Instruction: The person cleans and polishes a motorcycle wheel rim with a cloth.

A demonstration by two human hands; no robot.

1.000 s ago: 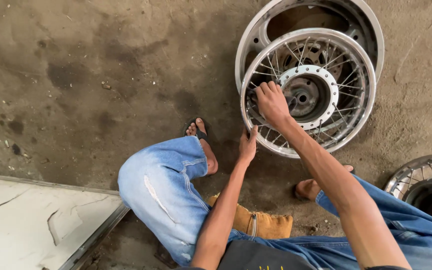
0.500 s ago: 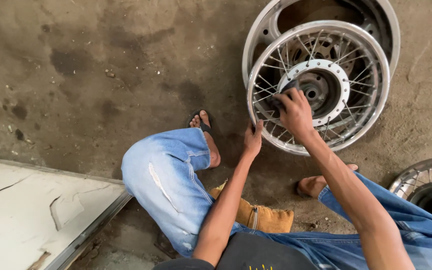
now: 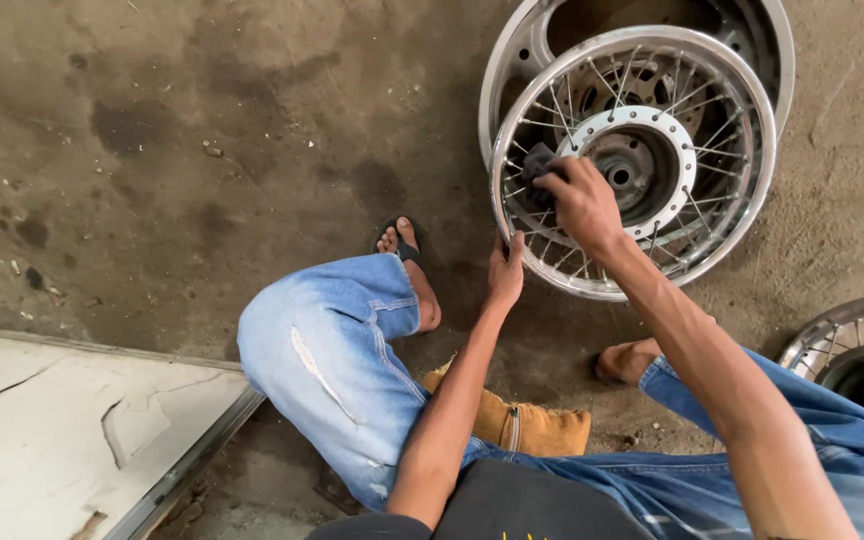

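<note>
With the spoked wheel point(image 3: 635, 162) lying on the floor point(image 3: 202, 150), the right hand point(image 3: 582, 200), closed on a dark pad point(image 3: 536, 160), has shifted from the hub onto the spokes while the left hand point(image 3: 505, 272) steadies the rim, fingers curled.

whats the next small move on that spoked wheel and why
Probably slide the dark pad under the right hand along to the neighbouring spokes. It sits pressed on the spoked wheel beside the hub, while the left hand steadies the rim's near edge.
</note>
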